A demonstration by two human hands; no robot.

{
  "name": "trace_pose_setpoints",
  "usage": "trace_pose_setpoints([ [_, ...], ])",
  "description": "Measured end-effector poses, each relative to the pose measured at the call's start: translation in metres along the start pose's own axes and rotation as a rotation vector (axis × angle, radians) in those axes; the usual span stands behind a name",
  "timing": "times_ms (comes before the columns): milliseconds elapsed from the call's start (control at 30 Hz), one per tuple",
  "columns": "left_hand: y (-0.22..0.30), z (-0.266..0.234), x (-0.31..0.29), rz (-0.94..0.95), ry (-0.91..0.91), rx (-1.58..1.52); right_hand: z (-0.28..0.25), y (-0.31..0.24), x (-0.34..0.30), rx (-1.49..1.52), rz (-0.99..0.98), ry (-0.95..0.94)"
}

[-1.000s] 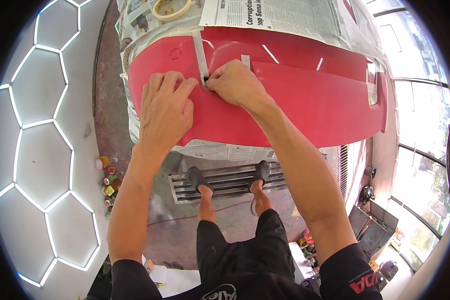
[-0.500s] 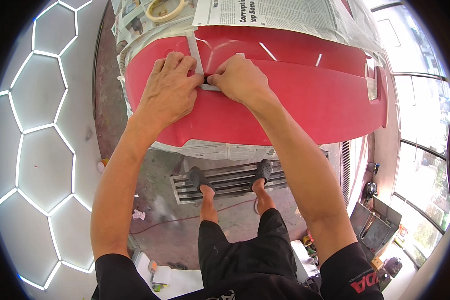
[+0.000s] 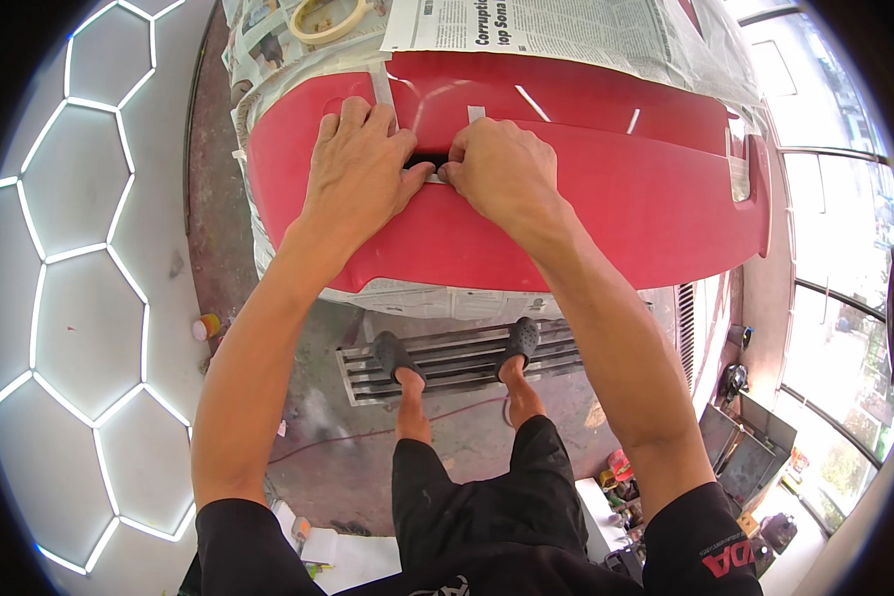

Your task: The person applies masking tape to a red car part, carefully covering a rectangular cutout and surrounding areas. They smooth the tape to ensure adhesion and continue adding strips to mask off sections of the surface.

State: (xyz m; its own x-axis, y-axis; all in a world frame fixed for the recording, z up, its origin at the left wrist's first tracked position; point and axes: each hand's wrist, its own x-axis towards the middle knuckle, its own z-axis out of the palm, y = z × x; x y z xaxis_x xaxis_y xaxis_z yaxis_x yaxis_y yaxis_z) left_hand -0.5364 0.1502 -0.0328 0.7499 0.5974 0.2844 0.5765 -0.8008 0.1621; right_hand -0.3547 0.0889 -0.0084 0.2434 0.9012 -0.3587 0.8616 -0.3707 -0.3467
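Across the glossy red curved panel (image 3: 631, 214), broad surface runs from the right hand (image 3: 507, 169) to the rounded right edge. Both hands' fingers curl at one narrow dark opening (image 3: 426, 160), the left hand's (image 3: 358, 164) thumb nearly meeting the right's at one pale tape strip (image 3: 435, 180); whether they pinch it cannot be told. Above lies one cream ring-shaped tape roll (image 3: 320, 39).

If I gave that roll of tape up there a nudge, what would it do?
The roll of tape would probably slide rather than roll, since it lies flat on newspaper. Picked up, it's likely light, its middle being open. Stood on edge, its round shape might let it roll.
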Motion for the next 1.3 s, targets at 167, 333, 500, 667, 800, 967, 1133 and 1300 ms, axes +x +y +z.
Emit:
trace_pose_setpoints([
  [167,0.002,0.005,0.010,-0.036,-0.037,0.009,0.001,0.002,0.000,-0.037,0.009,0.029],
  [333,-0.004,0.007,0.010,-0.078,-0.033,0.006,-0.007,0.008,-0.006,0.064,0.027,0.068],
  [500,-0.032,-0.008,0.009,-0.216,0.133,-0.035,-0.034,0.019,-0.048,0.412,0.090,0.127],
  [667,-0.075,-0.007,0.039,-0.382,0.253,0.009,-0.026,0.046,-0.116,0.648,0.144,0.108],
  [800,-0.111,0.014,0.068,-0.422,0.156,0.048,-0.004,0.065,-0.170,0.765,0.212,0.002],
  [967,-0.116,0.024,0.073,-0.419,0.076,0.015,0.005,0.064,-0.180,0.856,0.251,-0.081],
  [1133,-0.090,0.013,0.049,-0.497,0.293,-0.023,-0.018,0.027,-0.092,0.810,0.091,-0.098],
  [1300,-0.044,-0.023,-0.002,-0.740,0.565,-0.459,-0.007,-0.004,0.001,0.688,0.142,-0.289],
])
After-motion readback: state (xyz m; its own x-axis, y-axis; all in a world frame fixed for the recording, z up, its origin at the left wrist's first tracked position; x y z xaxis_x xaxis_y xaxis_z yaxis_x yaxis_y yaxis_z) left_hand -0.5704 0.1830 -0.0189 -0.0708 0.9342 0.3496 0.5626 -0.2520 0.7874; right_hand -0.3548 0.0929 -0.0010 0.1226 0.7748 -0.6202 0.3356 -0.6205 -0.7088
